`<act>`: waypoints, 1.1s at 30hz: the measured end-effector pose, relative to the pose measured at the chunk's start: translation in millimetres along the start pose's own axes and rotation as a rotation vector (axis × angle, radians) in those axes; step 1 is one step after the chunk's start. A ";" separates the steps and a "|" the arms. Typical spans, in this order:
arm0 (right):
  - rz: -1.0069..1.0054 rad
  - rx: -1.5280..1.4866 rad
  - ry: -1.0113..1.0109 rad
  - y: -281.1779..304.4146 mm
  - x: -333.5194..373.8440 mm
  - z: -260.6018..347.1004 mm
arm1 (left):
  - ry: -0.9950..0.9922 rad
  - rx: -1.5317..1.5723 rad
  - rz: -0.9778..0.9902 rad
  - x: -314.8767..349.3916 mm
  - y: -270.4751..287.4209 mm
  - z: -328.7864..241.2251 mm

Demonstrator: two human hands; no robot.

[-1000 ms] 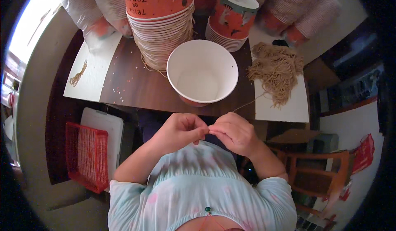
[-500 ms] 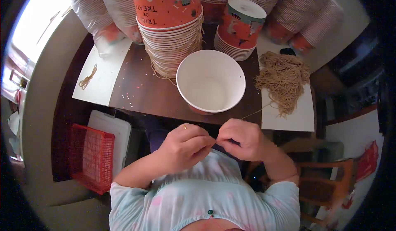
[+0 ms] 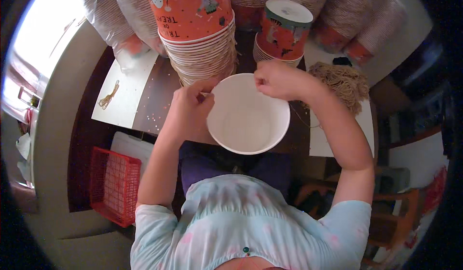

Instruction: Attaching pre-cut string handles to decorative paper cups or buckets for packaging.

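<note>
My left hand (image 3: pixel 193 105) is closed in a pinch at the left rim of a white-lined paper bucket (image 3: pixel 248 120). A short pale bit of twine (image 3: pixel 206 94) shows at its fingertips. At the bucket's far right rim, my right hand (image 3: pixel 279 80) is closed too, its fingertips curled down at the edge; what they grip is hidden. A thin loop of twine (image 3: pixel 305 122) curves out beside the bucket toward a tangled pile of tan twine (image 3: pixel 343 83) on the right. The bucket sits at the table's near edge, its open mouth facing up toward me.
Behind my left hand rises a tall stack of orange printed buckets (image 3: pixel 197 21). A shorter inverted stack (image 3: pixel 284 33) stands behind my right hand. Bagged bucket stacks (image 3: pixel 349 14) line the back. A small twine bundle (image 3: pixel 109 95) lies left; below stands a red basket (image 3: pixel 115 185).
Both hands have moved up and forward from in front of my body, parting to either side of the bucket's far rim. The bucket has shifted slightly nearer to me.
</note>
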State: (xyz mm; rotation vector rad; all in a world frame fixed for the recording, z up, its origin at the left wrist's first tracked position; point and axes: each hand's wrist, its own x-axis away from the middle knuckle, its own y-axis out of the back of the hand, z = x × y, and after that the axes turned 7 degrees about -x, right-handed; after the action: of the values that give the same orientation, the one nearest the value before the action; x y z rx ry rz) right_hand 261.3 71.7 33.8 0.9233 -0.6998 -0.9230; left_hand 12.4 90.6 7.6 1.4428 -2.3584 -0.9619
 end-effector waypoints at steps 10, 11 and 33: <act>-0.239 0.035 -0.102 -23.2 40.7 16.2 | 0.134 0.405 0.150 4.0 -1.4 14.9; -0.271 0.014 -0.099 -23.2 41.9 18.4 | 0.121 0.389 0.156 1.8 -2.1 12.8; -0.406 -0.122 -0.058 -29.1 62.7 51.2 | 0.065 0.495 0.474 -13.5 -3.6 8.1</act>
State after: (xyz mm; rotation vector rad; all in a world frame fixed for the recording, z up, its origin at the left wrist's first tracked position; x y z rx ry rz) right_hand 236.6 -10.7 37.9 0.9498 -0.5051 -1.3411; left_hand 17.7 104.4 1.2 0.9299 -2.8172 -0.2175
